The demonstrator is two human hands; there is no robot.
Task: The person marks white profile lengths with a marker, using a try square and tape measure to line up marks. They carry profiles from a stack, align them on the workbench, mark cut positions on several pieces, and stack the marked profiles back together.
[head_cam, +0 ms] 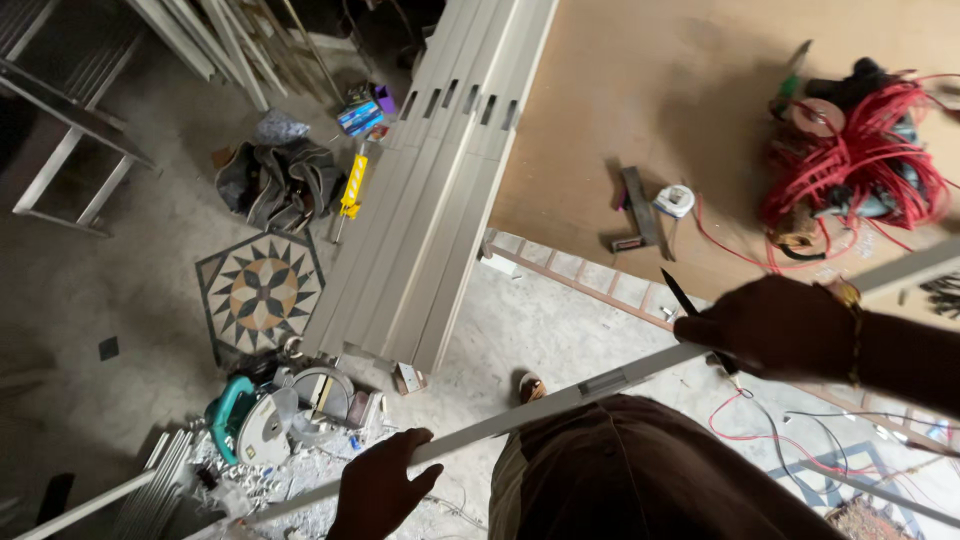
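Head view: I see both hands holding one long pale metal bar (560,398) level.
Left hand (385,490): grip closed under it.
Right hand (775,325): grip closed, also pinching a black pen (683,295).

Both hands, left hand (385,490) and right hand (775,325), grip a long metal strip (560,400)

Bare floor beyond the long profile (560,400); stacked profiles (440,200), mitre saw (265,415) and cable tangle (860,160) as obstacles.

Dusty concrete floor (150,250), patterned tile inlay (260,292) (star-shaped), board worktop (640,90)
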